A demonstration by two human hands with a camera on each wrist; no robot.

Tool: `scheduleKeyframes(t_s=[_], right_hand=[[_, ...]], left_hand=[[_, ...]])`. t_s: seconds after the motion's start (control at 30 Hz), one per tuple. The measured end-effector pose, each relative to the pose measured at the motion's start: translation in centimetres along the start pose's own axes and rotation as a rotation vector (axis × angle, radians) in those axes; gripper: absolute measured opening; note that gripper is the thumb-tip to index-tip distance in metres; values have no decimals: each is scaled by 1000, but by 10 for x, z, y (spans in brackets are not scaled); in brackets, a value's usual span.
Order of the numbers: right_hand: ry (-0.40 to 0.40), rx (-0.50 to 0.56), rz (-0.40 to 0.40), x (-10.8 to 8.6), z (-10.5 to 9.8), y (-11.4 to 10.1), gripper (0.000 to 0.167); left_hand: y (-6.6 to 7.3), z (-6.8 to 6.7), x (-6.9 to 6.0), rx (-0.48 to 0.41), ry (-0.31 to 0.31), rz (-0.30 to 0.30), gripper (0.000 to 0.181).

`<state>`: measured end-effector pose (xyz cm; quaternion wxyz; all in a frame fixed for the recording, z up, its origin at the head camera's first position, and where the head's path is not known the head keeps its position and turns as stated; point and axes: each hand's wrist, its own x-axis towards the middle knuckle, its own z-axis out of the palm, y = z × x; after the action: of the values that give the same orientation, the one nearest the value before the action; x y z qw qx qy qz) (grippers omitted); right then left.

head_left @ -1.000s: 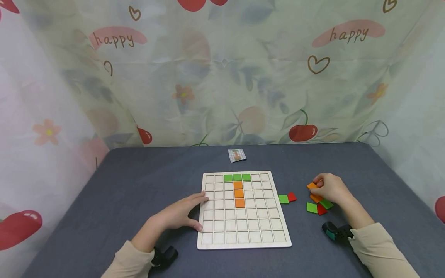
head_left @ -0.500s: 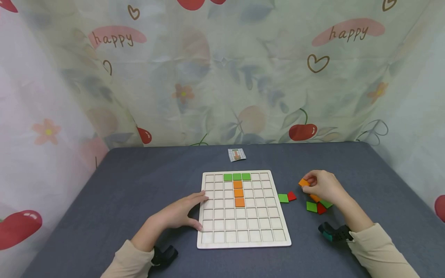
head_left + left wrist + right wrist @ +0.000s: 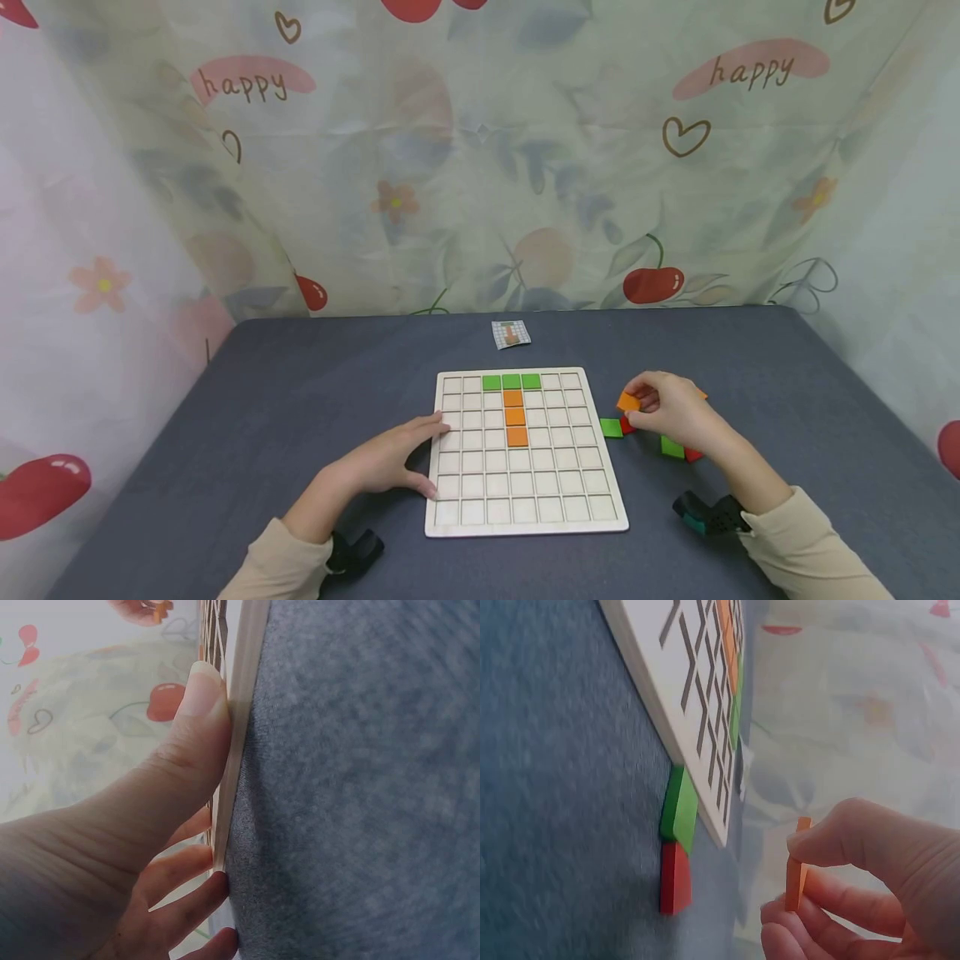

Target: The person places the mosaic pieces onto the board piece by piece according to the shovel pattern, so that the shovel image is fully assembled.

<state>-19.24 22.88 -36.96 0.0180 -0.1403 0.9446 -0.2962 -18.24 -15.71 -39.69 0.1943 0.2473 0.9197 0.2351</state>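
My right hand (image 3: 678,410) pinches an orange tile (image 3: 628,402) between thumb and fingers, just right of the white grid board (image 3: 555,527); the right wrist view shows that tile (image 3: 796,874) held on edge, off the table. Fingers of my left hand (image 3: 390,458) rest on the board's left edge, thumb lower down and fingers spread; in the left wrist view the thumb of this hand (image 3: 161,780) lies against the edge. Three green tiles (image 3: 512,382) fill part of the board's top row, with three orange tiles (image 3: 514,417) in a column below the middle one.
Beside the board's right edge lie a green tile (image 3: 611,428) and a red tile (image 3: 676,881). Farther right, another green tile (image 3: 672,447) and more tiles are partly hidden by my right hand. A small patterned card (image 3: 512,334) lies behind the board.
My right hand has moved left from the loose tiles toward the board, carrying the orange tile. The left hand and the board have stayed in place.
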Motion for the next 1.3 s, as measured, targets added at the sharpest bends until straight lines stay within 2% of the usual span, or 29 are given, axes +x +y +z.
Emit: scheduleKeyframes(t_s=[0.2,0.47,0.87,1.3], right_hand=[[-15,-13,-37,-1,8,-9,25],[-18,19,-126,-1,22,-21,28],[-105,62,-146,-2,41,-39,25],[-160,99,-190,-2,52,-54,23]], left_hand=[[-1,0,1,1,-1,6,87],[-1,0,0,-4,-5,3,88],[0,0,0,-2,-3,-4,88],[0,0,0,1,-3,-11,88]])
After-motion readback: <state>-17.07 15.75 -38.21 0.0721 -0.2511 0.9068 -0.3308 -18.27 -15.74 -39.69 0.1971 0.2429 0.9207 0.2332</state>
